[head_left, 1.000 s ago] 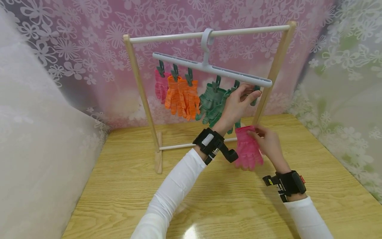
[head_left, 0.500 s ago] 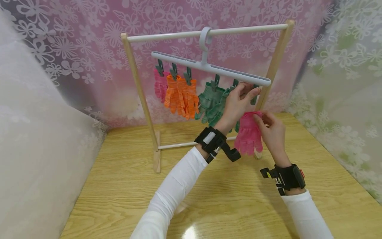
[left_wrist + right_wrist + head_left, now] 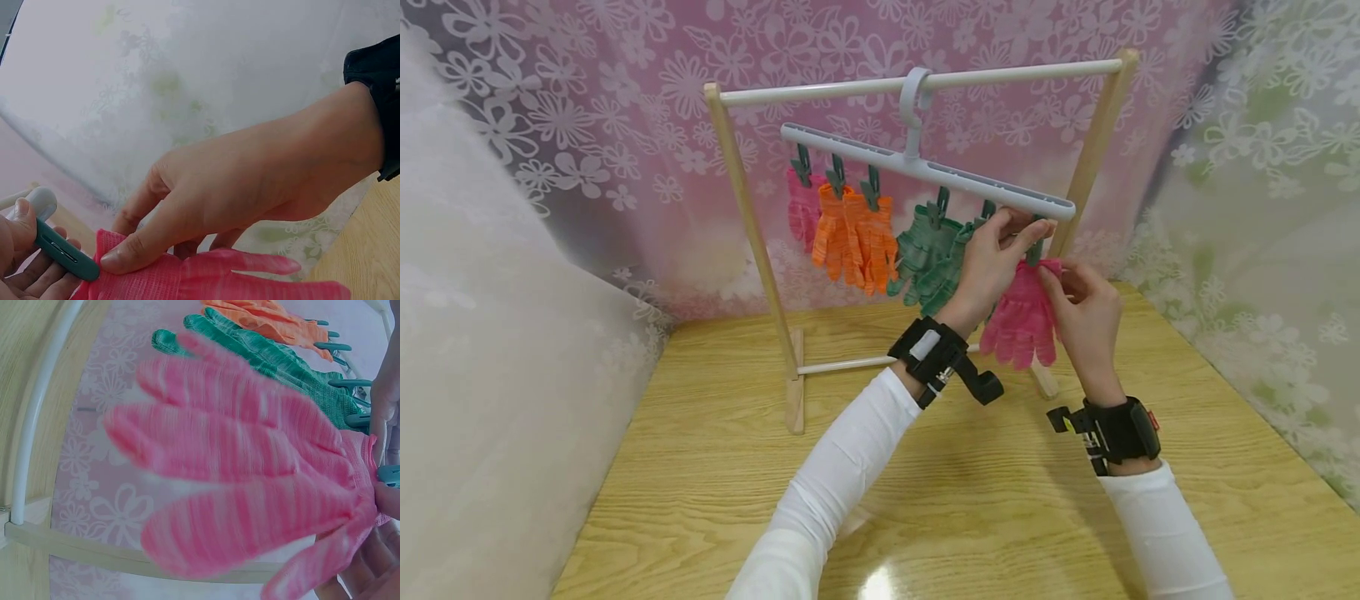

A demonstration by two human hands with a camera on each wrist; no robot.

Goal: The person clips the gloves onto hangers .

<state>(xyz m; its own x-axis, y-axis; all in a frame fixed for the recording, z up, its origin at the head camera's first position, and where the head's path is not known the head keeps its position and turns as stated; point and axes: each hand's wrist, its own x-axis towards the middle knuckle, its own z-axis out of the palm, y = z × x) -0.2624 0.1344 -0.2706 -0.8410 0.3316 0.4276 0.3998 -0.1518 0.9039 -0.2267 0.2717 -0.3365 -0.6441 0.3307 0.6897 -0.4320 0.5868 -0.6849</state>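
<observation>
A pink knit glove [image 3: 1021,321] hangs fingers down, its cuff pinched between the thumb and fingers of my right hand [image 3: 1090,325]. My left hand [image 3: 988,265] pinches the dark green clip [image 3: 65,253] at the right end of the grey hanger [image 3: 992,187]. In the left wrist view the clip's lower end meets the edge of the glove's cuff; I cannot tell whether the clip bites on it. Green gloves [image 3: 928,254] hang from clips just left of my left hand, which partly covers them. Farther left hang orange gloves [image 3: 853,242] and another pink glove [image 3: 803,204].
The hanger hooks over the white top rod [image 3: 1022,79] of a wooden rack and tilts down to the right. The rack's right post [image 3: 1097,150] stands close behind my hands. A lower rod [image 3: 846,365] crosses near the wooden table [image 3: 715,492]. Floral cloth [image 3: 647,167] surrounds the table.
My right hand has raised the pink glove from below the hanger until its cuff meets the clip. My left hand stays at the clip, and the hanger has shifted slightly left.
</observation>
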